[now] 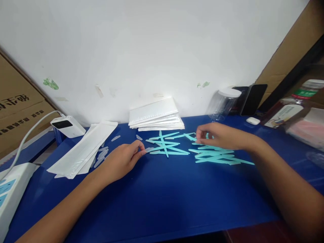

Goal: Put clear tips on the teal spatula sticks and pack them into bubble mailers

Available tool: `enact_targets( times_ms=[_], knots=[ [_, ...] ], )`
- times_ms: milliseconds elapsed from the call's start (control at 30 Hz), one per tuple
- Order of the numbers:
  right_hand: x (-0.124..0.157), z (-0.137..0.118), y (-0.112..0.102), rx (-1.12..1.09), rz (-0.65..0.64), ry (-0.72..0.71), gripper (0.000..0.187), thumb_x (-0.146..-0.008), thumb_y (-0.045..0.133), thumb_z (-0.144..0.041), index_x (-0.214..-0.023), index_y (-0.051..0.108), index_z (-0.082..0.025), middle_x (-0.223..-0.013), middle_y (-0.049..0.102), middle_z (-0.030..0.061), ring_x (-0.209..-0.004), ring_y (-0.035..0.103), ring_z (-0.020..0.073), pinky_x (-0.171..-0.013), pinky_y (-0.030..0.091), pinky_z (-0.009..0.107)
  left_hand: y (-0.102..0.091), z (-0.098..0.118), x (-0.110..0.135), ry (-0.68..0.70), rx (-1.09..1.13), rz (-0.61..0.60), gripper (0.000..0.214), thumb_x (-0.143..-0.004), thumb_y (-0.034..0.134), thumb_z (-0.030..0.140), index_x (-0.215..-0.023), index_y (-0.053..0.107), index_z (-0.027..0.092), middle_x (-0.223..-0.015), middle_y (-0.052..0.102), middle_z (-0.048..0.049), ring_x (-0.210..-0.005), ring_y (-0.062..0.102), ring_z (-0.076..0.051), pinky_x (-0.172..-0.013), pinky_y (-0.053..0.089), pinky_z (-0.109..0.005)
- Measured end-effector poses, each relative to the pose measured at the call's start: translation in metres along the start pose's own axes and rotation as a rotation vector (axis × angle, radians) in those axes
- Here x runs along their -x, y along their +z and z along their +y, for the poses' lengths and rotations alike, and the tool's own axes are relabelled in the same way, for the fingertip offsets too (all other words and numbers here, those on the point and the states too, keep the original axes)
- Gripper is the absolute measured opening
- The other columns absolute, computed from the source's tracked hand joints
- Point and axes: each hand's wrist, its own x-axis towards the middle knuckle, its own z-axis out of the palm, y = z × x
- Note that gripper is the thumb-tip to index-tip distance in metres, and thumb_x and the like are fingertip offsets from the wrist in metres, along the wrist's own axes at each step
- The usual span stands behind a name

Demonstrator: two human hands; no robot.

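My left hand (128,156) is closed in a pinch on a small translucent blade cap (149,149), beside the left pile of turquoise eyebrow razors (165,145). Whether that cap touches a razor in the pile, I cannot tell. Above the right pile of turquoise razors (215,157), my right hand (215,135) has its thumb and fingertips together on one turquoise eyebrow razor (189,137), whose end sticks out to the left. Its other end is hidden by the fingers. More translucent caps (101,156) lie loose left of my left hand.
White flat packets stand stacked (154,114) against the wall, and more long packets (83,152) lie at left. A white power bank (68,125) with a cable, a power strip (15,192), a clear jar (222,103), a white earbud case (253,120) and a bottle (288,108) surround the blue table (157,202).
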Motion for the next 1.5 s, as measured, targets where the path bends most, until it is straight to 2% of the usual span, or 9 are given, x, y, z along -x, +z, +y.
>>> enact_targets(
  times_ms=[100,267,567,800,1000,1100,1267,1367,1500],
  knots=[
    [-0.002,-0.028,0.017,-0.13,0.106,-0.133,0.029,-0.1,0.064,-0.051,-0.1,0.07,-0.023,-0.091,0.078,0.0054,-0.082,0.071,0.0214,-0.072,0.053,0.033,0.002,0.004,0.002,0.028,-0.017,-0.008,0.03,-0.111,0.042,0.048,-0.11,0.06,0.024,-0.07,0.061,0.0018,-0.065,0.06,-0.021,-0.06,0.032,-0.03],
    [-0.006,-0.059,0.047,-0.173,0.099,-0.277,0.024,-0.104,0.061,-0.042,-0.098,0.075,-0.024,-0.093,0.078,0.0043,-0.08,0.071,0.0198,-0.071,0.051,0.031,0.005,0.011,0.005,0.08,-0.032,0.014,0.025,-0.111,0.045,0.044,-0.112,0.06,0.025,-0.066,0.059,0.0037,-0.059,0.058,-0.019,-0.061,0.032,-0.029],
    [-0.008,-0.056,0.054,-0.156,0.112,-0.325,0.024,-0.103,0.063,-0.042,-0.104,0.08,-0.025,-0.103,0.082,0.0052,-0.093,0.074,0.0233,-0.083,0.055,0.035,0.007,0.016,0.005,0.109,0.032,0.021,0.023,-0.111,0.048,0.042,-0.109,0.062,0.025,-0.061,0.053,0.0064,-0.054,0.053,-0.016,-0.06,0.033,-0.028],
    [-0.009,-0.067,0.074,-0.222,0.165,-0.338,0.019,-0.105,0.063,-0.039,-0.106,0.077,-0.026,-0.104,0.08,0.0025,-0.091,0.074,0.0198,-0.08,0.055,0.03,0.016,0.028,0.007,0.124,0.152,0.069,0.026,-0.11,0.049,0.045,-0.107,0.063,0.023,-0.06,0.048,0.0078,-0.055,0.05,-0.014,-0.058,0.033,-0.026],
    [-0.016,-0.055,0.081,-0.182,0.212,-0.313,0.027,-0.106,0.059,-0.038,-0.128,0.074,-0.031,-0.128,0.076,0.0062,-0.116,0.071,0.0262,-0.1,0.057,0.041,0.01,-0.008,-0.007,0.015,-0.078,0.24,0.049,-0.112,0.04,0.051,-0.15,0.058,0.027,-0.064,0.061,0.0025,-0.062,0.062,-0.02,-0.063,0.042,-0.029],
    [-0.02,-0.049,0.078,-0.149,0.233,-0.337,0.034,-0.106,0.06,-0.04,-0.136,0.071,-0.032,-0.139,0.071,0.0075,-0.132,0.063,0.0298,-0.11,0.053,0.048,0.009,-0.035,-0.017,-0.038,-0.343,0.24,0.054,-0.112,0.035,0.048,-0.158,0.054,0.027,-0.079,0.074,-0.0069,-0.076,0.071,-0.028,-0.068,0.046,-0.032],
    [-0.02,-0.032,0.047,0.015,0.416,-0.329,0.025,-0.105,0.059,-0.038,-0.116,0.079,-0.028,-0.122,0.077,0.0086,-0.121,0.067,0.0311,-0.103,0.054,0.049,0.009,-0.046,-0.029,-0.03,-0.415,0.125,0.05,-0.112,0.033,0.045,-0.143,0.066,0.024,-0.118,0.08,-0.0126,-0.104,0.076,-0.032,-0.084,0.054,-0.038],
    [-0.017,-0.011,0.019,0.146,0.53,-0.222,0.028,-0.104,0.059,-0.041,-0.107,0.08,-0.023,-0.111,0.08,0.0108,-0.107,0.071,0.0327,-0.094,0.055,0.049,0.007,-0.04,-0.03,-0.075,-0.442,0.122,0.044,-0.112,0.034,0.045,-0.126,0.068,0.02,-0.106,0.081,-0.0122,-0.094,0.076,-0.031,-0.076,0.053,-0.036],
    [-0.013,0.02,-0.008,0.26,0.522,-0.003,0.031,-0.101,0.06,-0.044,-0.105,0.08,-0.02,-0.107,0.081,0.0124,-0.099,0.074,0.0332,-0.087,0.056,0.047,0.003,-0.036,-0.027,-0.115,-0.487,0.078,0.036,-0.111,0.034,0.042,-0.12,0.06,0.018,-0.091,0.077,-0.0111,-0.083,0.075,-0.031,-0.068,0.049,-0.035]
  ],
)
